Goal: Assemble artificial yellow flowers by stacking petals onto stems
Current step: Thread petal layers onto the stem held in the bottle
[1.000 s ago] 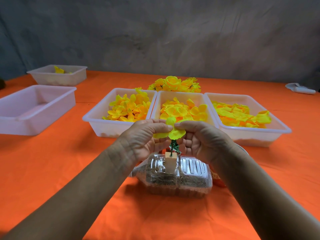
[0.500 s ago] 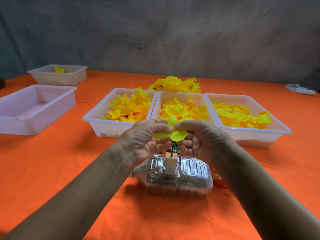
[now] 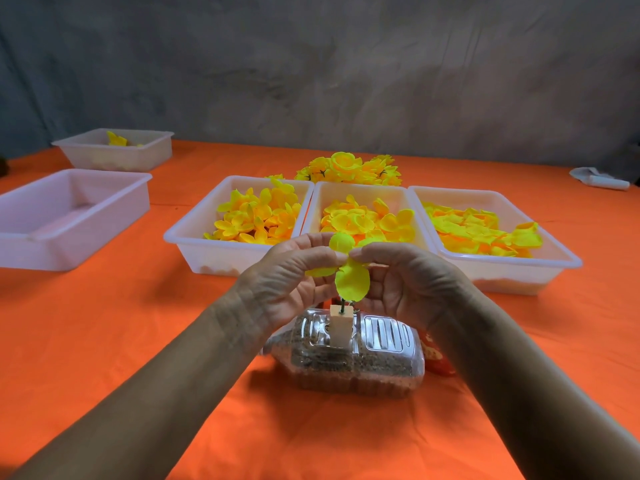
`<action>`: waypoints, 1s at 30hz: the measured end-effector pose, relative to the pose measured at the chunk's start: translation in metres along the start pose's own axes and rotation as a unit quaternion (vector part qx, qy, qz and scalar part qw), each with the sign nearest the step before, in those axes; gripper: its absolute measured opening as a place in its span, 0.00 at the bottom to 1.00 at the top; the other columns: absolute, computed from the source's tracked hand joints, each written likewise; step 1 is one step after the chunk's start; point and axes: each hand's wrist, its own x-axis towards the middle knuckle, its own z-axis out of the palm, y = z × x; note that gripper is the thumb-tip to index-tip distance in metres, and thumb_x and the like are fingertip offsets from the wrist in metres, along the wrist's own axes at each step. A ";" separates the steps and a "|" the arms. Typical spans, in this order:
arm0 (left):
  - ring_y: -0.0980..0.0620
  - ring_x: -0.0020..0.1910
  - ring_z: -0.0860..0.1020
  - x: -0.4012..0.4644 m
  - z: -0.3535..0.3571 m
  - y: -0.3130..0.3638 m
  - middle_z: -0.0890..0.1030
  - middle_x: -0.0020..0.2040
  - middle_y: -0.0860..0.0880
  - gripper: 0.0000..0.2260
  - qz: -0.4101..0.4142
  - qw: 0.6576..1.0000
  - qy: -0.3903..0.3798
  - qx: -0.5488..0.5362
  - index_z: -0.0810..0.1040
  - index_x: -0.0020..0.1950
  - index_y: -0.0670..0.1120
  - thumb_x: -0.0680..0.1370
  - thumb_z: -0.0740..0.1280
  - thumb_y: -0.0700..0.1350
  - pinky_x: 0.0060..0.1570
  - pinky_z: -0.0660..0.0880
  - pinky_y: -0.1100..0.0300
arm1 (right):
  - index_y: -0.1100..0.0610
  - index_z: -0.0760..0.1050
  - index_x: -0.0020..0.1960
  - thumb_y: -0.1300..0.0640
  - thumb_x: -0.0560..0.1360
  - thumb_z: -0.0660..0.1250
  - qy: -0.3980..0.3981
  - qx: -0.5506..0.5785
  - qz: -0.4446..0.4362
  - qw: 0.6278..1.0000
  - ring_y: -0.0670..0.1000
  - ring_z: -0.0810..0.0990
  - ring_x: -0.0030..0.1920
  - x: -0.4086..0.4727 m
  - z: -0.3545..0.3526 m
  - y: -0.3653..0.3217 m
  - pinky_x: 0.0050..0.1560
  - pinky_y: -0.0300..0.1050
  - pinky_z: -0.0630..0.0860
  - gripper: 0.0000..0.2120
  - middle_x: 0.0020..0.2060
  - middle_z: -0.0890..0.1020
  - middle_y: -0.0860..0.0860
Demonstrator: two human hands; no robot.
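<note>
An orange-covered counter point(image 3: 104, 341) carries three white trays of yellow petals point(image 3: 239, 261) side by side, with a heap of finished yellow flowers point(image 3: 349, 168) behind them. Near the front lies a clear plastic bottle point(image 3: 346, 362) on its side, partly filled with sand, a small wooden block point(image 3: 341, 325) standing in it. The left hand point(image 3: 287, 285) and right hand point(image 3: 408, 282) meet above the block, thumbs and forefingers pinching a yellow petal piece point(image 3: 351, 280) atop the thin green stem point(image 3: 343, 304) rising from the block.
</note>
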 end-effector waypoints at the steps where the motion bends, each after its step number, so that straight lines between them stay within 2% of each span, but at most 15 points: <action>1: 0.56 0.31 0.82 0.000 0.001 0.000 0.84 0.33 0.52 0.15 -0.002 1.000 0.003 -0.003 0.84 0.37 0.48 0.77 0.62 0.33 0.27 0.76 0.65 | 0.59 0.75 0.44 0.62 0.72 0.65 -0.001 0.000 -0.002 1.000 0.50 0.82 0.27 0.000 0.000 0.000 0.27 0.39 0.78 0.02 0.30 0.83 0.56; 4: 0.56 0.29 0.82 -0.002 0.004 0.000 0.83 0.31 0.51 0.09 -0.003 1.000 0.015 -0.015 0.77 0.43 0.45 0.77 0.62 0.33 0.26 0.76 0.65 | 0.58 0.75 0.44 0.62 0.73 0.64 -0.001 -0.007 -0.004 1.000 0.50 0.82 0.28 0.001 0.000 0.002 0.27 0.38 0.78 0.02 0.31 0.83 0.56; 9: 0.57 0.27 0.81 -0.004 0.009 0.001 0.82 0.29 0.51 0.09 -0.007 1.000 0.016 -0.017 0.75 0.43 0.43 0.77 0.60 0.32 0.24 0.75 0.66 | 0.59 0.75 0.47 0.62 0.74 0.62 -0.004 -0.001 0.010 1.000 0.49 0.82 0.27 0.002 0.000 0.002 0.27 0.38 0.77 0.04 0.31 0.83 0.56; 15: 0.57 0.26 0.80 -0.003 0.010 0.002 0.82 0.28 0.52 0.07 -0.011 0.999 0.032 -0.011 0.75 0.42 0.44 0.77 0.62 0.34 0.24 0.75 0.66 | 0.59 0.74 0.46 0.62 0.74 0.61 0.004 0.009 0.018 1.000 0.50 0.81 0.26 0.004 0.001 0.002 0.26 0.39 0.77 0.04 0.30 0.83 0.55; 25: 0.57 0.27 0.80 -0.002 0.007 -0.003 0.82 0.29 0.52 0.08 -0.027 0.998 0.038 -0.033 0.75 0.43 0.44 0.76 0.62 0.32 0.25 0.75 0.66 | 0.58 0.74 0.46 0.62 0.74 0.62 0.004 -0.018 0.023 1.000 0.49 0.81 0.26 0.006 -0.003 0.007 0.26 0.39 0.77 0.03 0.29 0.82 0.54; 30: 0.57 0.28 0.81 -0.001 0.003 -0.009 0.82 0.31 0.51 0.09 -0.027 0.998 0.055 -0.013 0.78 0.40 0.45 0.75 0.64 0.32 0.26 0.75 0.65 | 0.58 0.75 0.43 0.63 0.75 0.63 0.029 -0.045 0.016 0.998 0.47 0.79 0.24 0.007 -0.006 0.012 0.24 0.36 0.76 0.04 0.27 0.81 0.53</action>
